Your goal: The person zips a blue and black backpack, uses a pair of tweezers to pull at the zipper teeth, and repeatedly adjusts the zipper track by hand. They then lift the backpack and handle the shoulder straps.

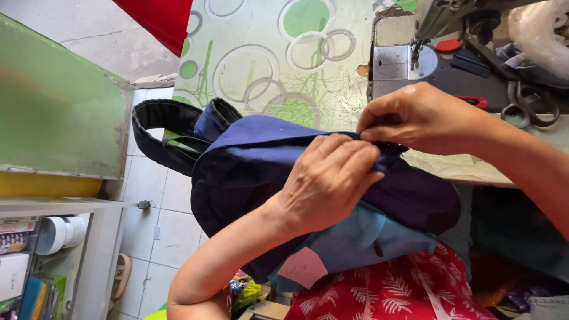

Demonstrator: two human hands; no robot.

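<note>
Left of my fingers (361, 155) the patterned counter (261, 53) lies open; the sewing machine (427, 35) and scissors (527, 104) crowd the right.

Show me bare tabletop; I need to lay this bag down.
Free: the green-circled table covering, between the red cloth and the grey sewing machine. Crowded: right of the machine, with black scissors and clear plastic.

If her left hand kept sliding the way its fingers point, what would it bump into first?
Most likely the right hand. The left hand lies on the navy bag with fingers aimed up and right along the seam, and the right hand pinches that seam just ahead, almost touching. Depth is hard to judge.
</note>
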